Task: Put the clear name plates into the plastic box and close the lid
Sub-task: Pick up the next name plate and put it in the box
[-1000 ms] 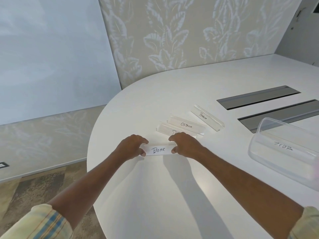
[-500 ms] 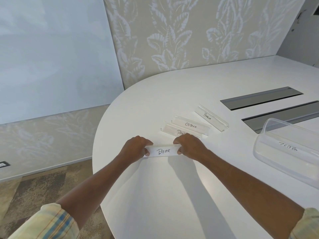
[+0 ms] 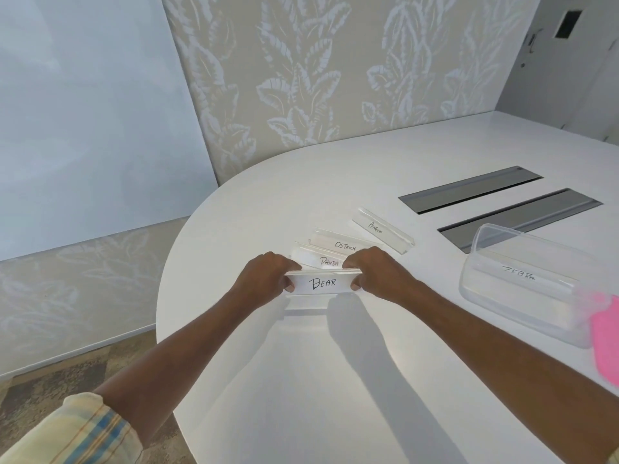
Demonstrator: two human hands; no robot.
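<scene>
My left hand (image 3: 268,274) and my right hand (image 3: 380,271) pinch the two ends of a clear name plate marked BEAR (image 3: 322,283), held a little above the white table (image 3: 301,380) with its shadow below it. Just behind it lie the PANDA plate (image 3: 323,260), the OSTRICH plate (image 3: 338,242) and the PENGUIN plate (image 3: 385,229), flat on the table. The clear plastic box (image 3: 522,283) stands open at the right with a ZEBRA plate (image 3: 519,272) inside. A pink lid (image 3: 608,343) shows at the right edge.
Two dark grey cable hatches (image 3: 469,189) are set into the table behind the box. The table's rounded edge runs at the left, with patterned carpet (image 3: 50,380) below. A leaf-patterned wall (image 3: 318,78) stands behind the table.
Both hands have lifted the BEAR plate off the table and tilted its face toward me. The view has shifted slightly, and the pink lid has come into sight at the right.
</scene>
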